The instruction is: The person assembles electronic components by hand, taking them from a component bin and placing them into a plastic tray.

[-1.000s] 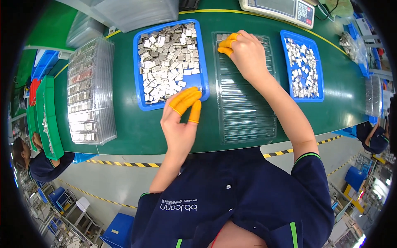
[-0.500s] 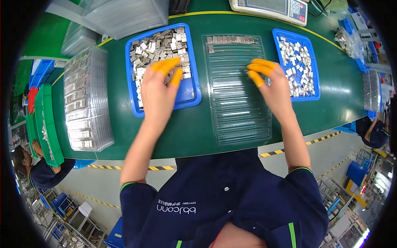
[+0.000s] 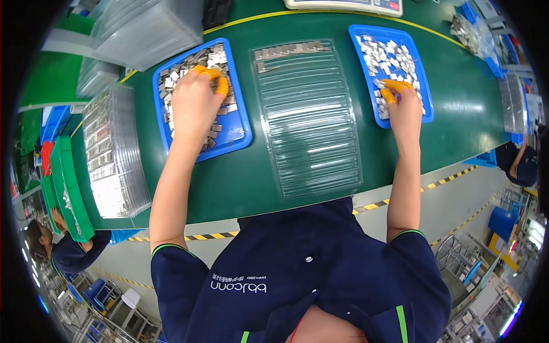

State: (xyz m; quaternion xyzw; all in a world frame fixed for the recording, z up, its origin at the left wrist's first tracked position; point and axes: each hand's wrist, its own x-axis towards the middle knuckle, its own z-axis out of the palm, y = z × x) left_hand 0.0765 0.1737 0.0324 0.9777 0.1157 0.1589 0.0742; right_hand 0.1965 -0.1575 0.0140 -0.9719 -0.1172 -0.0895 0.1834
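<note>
My left hand (image 3: pixel 194 106), yellow finger cots on its fingertips, reaches over the left blue tray (image 3: pixel 243 139). Its fingers curl down onto a heap of small flat metal connector shells (image 3: pixel 216 57); what they pinch, if anything, is hidden. My right hand (image 3: pixel 406 111), also in yellow cots, is over the right blue tray (image 3: pixel 426 86) among small white-and-silver parts (image 3: pixel 389 57). Thumb and finger are drawn close, and a small silver part (image 3: pixel 378 84) shows at their tips. Between the hands lies a clear ribbed plastic tray (image 3: pixel 309 131), a row of metal shells (image 3: pixel 289 50) in its far slot.
Filled clear trays (image 3: pixel 111 154) are stacked at the left, with more clear plastic trays (image 3: pixel 148 34) behind. A scale (image 3: pixel 349 6) stands at the far edge. Green bins (image 3: pixel 71 191) and a co-worker (image 3: pixel 74 248) are at the left; another person (image 3: pixel 517 163) is far right.
My right hand has moved from above the clear tray into the right blue tray. My left hand has curled its fingers farther into the shells. The whole view has shifted slightly.
</note>
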